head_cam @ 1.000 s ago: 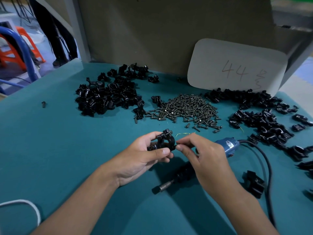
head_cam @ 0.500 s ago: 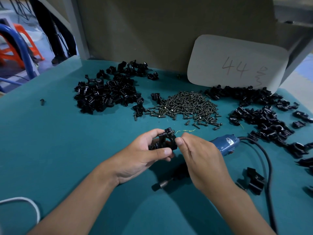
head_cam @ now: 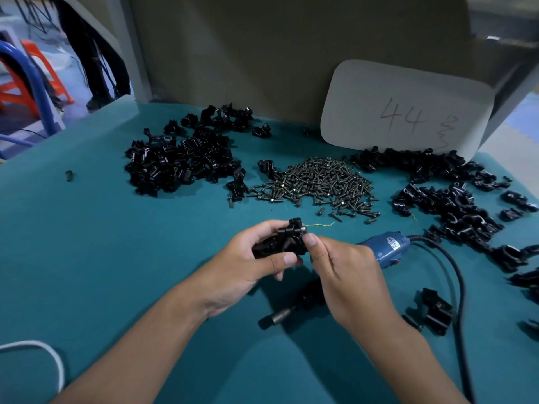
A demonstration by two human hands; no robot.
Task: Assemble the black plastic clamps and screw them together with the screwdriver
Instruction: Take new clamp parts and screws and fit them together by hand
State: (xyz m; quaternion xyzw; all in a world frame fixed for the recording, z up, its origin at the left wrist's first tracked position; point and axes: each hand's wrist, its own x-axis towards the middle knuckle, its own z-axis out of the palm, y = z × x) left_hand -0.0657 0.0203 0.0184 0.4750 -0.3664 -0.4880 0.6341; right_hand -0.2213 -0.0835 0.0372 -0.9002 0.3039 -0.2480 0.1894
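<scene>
My left hand (head_cam: 248,269) grips a black plastic clamp (head_cam: 284,242) above the middle of the teal table (head_cam: 87,258). My right hand (head_cam: 347,272) pinches a small screw (head_cam: 304,229) with thumb and forefinger at the clamp's right side, its silvery head showing. The blue electric screwdriver (head_cam: 385,247) lies on the table behind and under my right hand, its metal bit tip (head_cam: 278,315) pointing to the lower left, its black cord (head_cam: 455,287) curving off to the right.
A pile of black clamp parts (head_cam: 180,161) lies at the back left, a heap of dark screws (head_cam: 320,182) in the middle, more clamp parts (head_cam: 449,202) at the right. A loose clamp (head_cam: 436,310) sits near the cord. A white card marked 44 (head_cam: 408,112) leans on the back wall. A white cable (head_cam: 35,354) loops at lower left.
Both hands rose slightly and moved away from me with the clamp. My right fingers shifted up to the clamp's top right, where a screw head now shows.
</scene>
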